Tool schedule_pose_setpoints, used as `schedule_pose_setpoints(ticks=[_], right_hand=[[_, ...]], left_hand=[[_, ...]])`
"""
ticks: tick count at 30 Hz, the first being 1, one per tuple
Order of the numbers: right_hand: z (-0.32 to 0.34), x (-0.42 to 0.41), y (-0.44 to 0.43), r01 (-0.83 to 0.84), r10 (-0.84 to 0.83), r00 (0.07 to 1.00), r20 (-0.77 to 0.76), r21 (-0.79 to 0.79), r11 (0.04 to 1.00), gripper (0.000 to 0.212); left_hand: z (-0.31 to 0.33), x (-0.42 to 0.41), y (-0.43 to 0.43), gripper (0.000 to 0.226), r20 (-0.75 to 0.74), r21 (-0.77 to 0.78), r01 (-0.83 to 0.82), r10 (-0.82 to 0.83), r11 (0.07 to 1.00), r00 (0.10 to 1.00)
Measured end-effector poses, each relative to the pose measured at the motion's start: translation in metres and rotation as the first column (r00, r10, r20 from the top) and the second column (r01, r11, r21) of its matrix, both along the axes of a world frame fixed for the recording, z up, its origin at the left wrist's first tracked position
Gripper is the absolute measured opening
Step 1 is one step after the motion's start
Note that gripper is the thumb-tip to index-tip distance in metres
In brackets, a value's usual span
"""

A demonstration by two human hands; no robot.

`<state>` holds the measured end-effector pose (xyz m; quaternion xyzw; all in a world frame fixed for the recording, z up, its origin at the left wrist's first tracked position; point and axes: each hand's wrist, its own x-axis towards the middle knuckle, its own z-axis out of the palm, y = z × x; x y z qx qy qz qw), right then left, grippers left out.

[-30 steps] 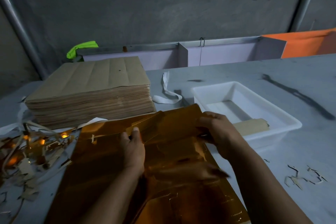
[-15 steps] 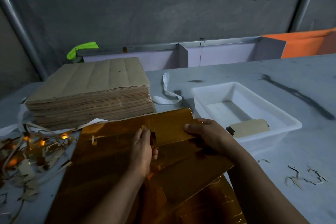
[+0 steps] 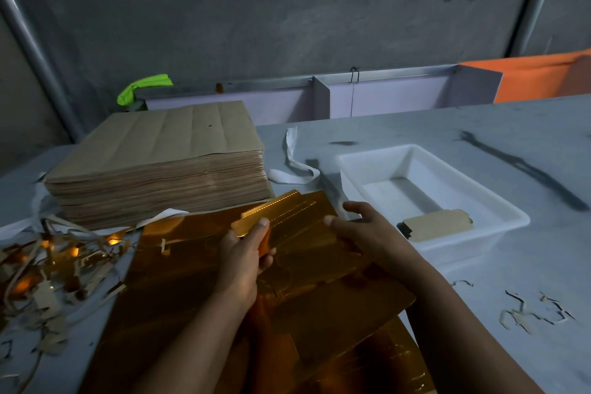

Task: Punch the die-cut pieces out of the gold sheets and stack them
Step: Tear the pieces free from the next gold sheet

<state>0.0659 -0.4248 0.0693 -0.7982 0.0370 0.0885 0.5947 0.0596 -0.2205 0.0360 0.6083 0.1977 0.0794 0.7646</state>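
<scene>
Gold sheets [image 3: 319, 297] lie overlapped on the counter [image 3: 415, 125] at 6 o'clock, shiny side up. Left hand [image 3: 243, 253] pinches a narrow gold die-cut piece [image 3: 271, 209], thumb on top, fingers curled under, and the piece is tilted up off the top sheet toward 12 o'clock. Right hand [image 3: 364, 233] sits on the sheet's far corner at about 2 o'clock from the left hand, fingers loosely bent; can't tell if it pinches the edge or just holds it down.

White tray [image 3: 463, 249] is at 3 o'clock with a small stack of punched pieces [image 3: 438, 227] inside, brown side up, at its near end. Tall brown sheet stack [image 3: 160, 144] at 10 o'clock. Scrap pile [image 3: 48, 265] at 9 o'clock.

Step, as I read it: a piece is being freed from the top sheet, not stacked yet.

Next move likely needs the sheet held flat while the piece comes clear without tearing, then it goes to the tray at 3 o'clock, squared onto the stack. Thin foil card, probably creases easily.
</scene>
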Motion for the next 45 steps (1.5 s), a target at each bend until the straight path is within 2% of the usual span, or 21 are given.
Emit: schedule_pose_setpoints(ticks=[3,6,7,9,11,14,17,21,23,25,28,30,34,36,38,40,42,45], right_hand=[[-0.005,0.001,-0.005,0.131,-0.132,0.991,0.025,0.051,0.990,0.059],[-0.014,0.003,-0.009,0.219,-0.206,0.974,-0.089,0.177,0.959,0.047],[-0.016,0.004,-0.009,0.253,-0.220,0.964,-0.151,0.261,0.931,0.041],[-0.019,0.005,-0.007,0.335,-0.247,0.934,-0.257,0.395,0.856,0.034],[-0.022,0.005,-0.005,0.345,-0.223,0.929,-0.295,0.480,0.807,0.035],[-0.020,0.005,0.002,0.288,-0.150,0.952,-0.267,0.616,0.733,0.043],[-0.010,0.007,0.007,0.321,-0.200,0.945,-0.261,0.602,0.731,0.035],[0.003,0.005,0.012,0.299,-0.197,0.953,-0.230,0.604,0.739,0.030],[0.007,0.003,0.014,0.314,-0.219,0.949,-0.229,0.587,0.746,0.023],[0.008,0.002,0.014,0.328,-0.224,0.944,-0.244,0.590,0.738,0.026],[0.004,0.005,0.011,0.344,-0.246,0.938,-0.244,0.575,0.742,0.035],[0.003,0.003,0.008,0.362,-0.267,0.931,-0.249,0.542,0.758,0.028],[0.000,-0.007,0.004,0.421,-0.340,0.906,-0.252,0.455,0.785,0.033],[-0.003,-0.014,0.004,0.399,-0.318,0.917,-0.241,0.521,0.755,0.043],[-0.004,-0.022,0.004,0.295,-0.211,0.955,-0.208,0.616,0.731,0.050],[-0.002,-0.027,0.004,0.148,-0.074,0.987,-0.144,0.612,0.777,0.057],[0.003,-0.030,0.010,0.009,0.044,0.996,-0.079,0.570,0.821,0.061],[0.007,-0.030,0.023,-0.096,0.135,0.989,-0.060,0.434,0.896,0.063]], left_hand=[[-0.001,0.004,0.008,0.026,-0.040,-0.039,-0.095,0.094,0.995,0.995],[-0.002,0.007,0.018,0.067,-0.061,-0.145,-0.167,0.160,0.975,0.985],[-0.002,0.008,0.021,0.071,-0.076,-0.184,-0.190,0.179,0.964,0.981],[-0.003,0.008,0.028,0.064,-0.123,-0.231,-0.211,0.186,0.950,0.975],[-0.001,0.002,0.030,0.051,-0.166,-0.247,-0.150,0.111,0.957,0.980],[0.001,-0.008,0.029,0.048,-0.177,-0.305,0.131,-0.191,0.943,0.965],[0.008,-0.015,0.023,0.050,-0.101,-0.375,0.485,-0.555,0.790,0.826],[0.016,-0.016,0.013,0.055,-0.008,-0.246,0.822,-0.849,0.514,0.529],[0.020,-0.016,0.010,0.048,-0.036,-0.225,0.890,-0.916,0.397,0.400],[0.025,-0.017,0.007,0.036,-0.090,-0.216,0.925,-0.950,0.312,0.299],[0.026,-0.019,0.005,0.020,-0.123,-0.131,0.966,-0.971,0.222,0.207],[0.025,-0.018,0.006,0.019,-0.090,-0.117,0.964,-0.969,0.238,0.228],[0.022,-0.013,0.018,0.038,0.002,-0.133,0.892,-0.900,0.431,0.435],[0.023,-0.010,0.024,0.047,0.023,-0.148,0.853,-0.861,0.500,0.509],[0.027,-0.008,0.030,0.053,0.036,-0.147,0.829,-0.834,0.540,0.550],[0.031,-0.004,0.036,0.082,-0.013,-0.162,0.761,-0.773,0.628,0.635],[0.033,0.000,0.043,0.114,-0.097,-0.164,0.670,-0.688,0.724,0.719],[0.033,-0.001,0.044,0.125,-0.173,-0.112,0.577,-0.587,0.809,0.790]])
